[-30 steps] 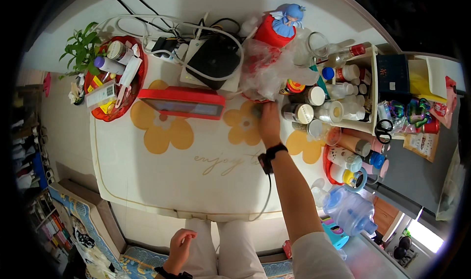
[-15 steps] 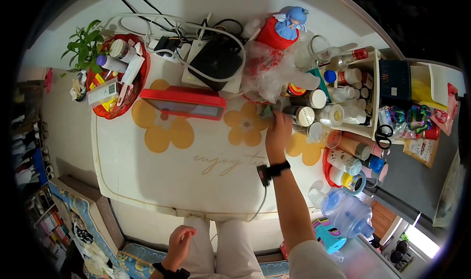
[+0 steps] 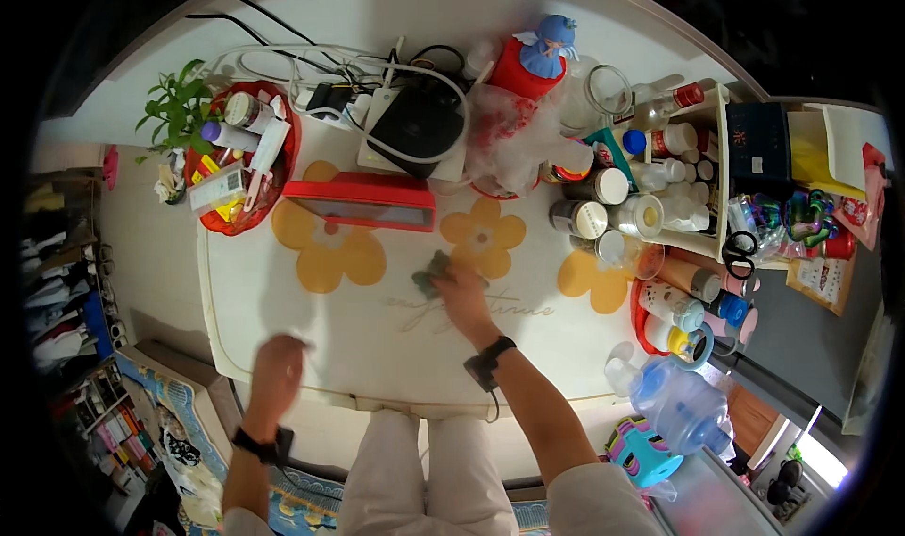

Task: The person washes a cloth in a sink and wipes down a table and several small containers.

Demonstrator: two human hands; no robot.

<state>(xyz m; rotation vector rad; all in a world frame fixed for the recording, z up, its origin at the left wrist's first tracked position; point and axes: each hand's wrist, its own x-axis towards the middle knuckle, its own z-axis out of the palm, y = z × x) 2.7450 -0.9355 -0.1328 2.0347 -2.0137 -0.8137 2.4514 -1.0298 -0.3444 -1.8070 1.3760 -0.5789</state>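
Note:
My right hand is over the middle of the table, its fingers closed on a small crumpled grey-green thing, perhaps a cloth. That piece touches or nearly touches the tabletop, just below the yellow flower print. At the front left edge of the table, my left hand hovers, smeared by motion, and its fingers cannot be made out well. Beyond the hands stands a red rectangular frame-like box with a grey panel facing me. Both wrists wear black bands.
At the back left, a red basket holds bottles and packets beside a green plant. A black box with cables lies at the back. Several jars and a white shelf line the right side. A water jug stands at the front right.
My right hand has moved left and nearer from beside the jars, bringing the grey-green thing along. My left hand has risen from my lap to the table's front left edge.

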